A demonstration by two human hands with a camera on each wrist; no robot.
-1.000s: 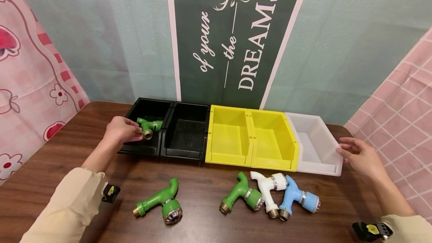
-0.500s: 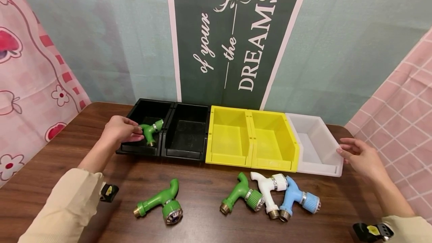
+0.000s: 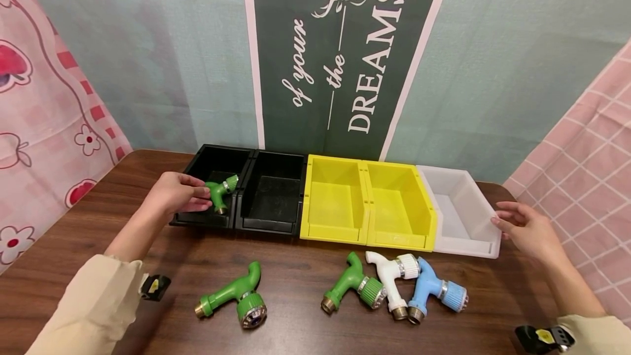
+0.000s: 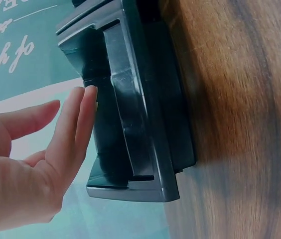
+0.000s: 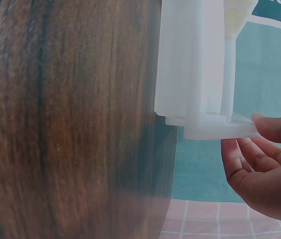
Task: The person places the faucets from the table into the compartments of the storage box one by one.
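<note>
A green faucet (image 3: 220, 193) lies in the leftmost black bin (image 3: 204, 216). My left hand (image 3: 178, 193) is over that bin's left side, its fingertips close by the faucet. In the left wrist view, the left hand (image 4: 46, 144) has straight fingers and a thumb held apart, with nothing visible between them; the faucet is hidden there. At the far right, my right hand (image 3: 532, 229) holds the side rim of the white bin (image 3: 485, 207). The right wrist view has the right hand's thumb (image 5: 275, 128) on one side of that rim and the fingers on the other.
Between these bins stand another black bin (image 3: 273, 207) and two yellow bins (image 3: 335, 196). In front lie a green faucet (image 3: 236, 292), a second green faucet (image 3: 351, 281), a white faucet (image 3: 391, 278) and a light blue faucet (image 3: 434, 286) on the wooden table (image 3: 296, 327).
The green faucet went from my left hand down into the leftmost black bin and was let go. The left hand has shifted slightly since. My right hand stayed at the white bin.
</note>
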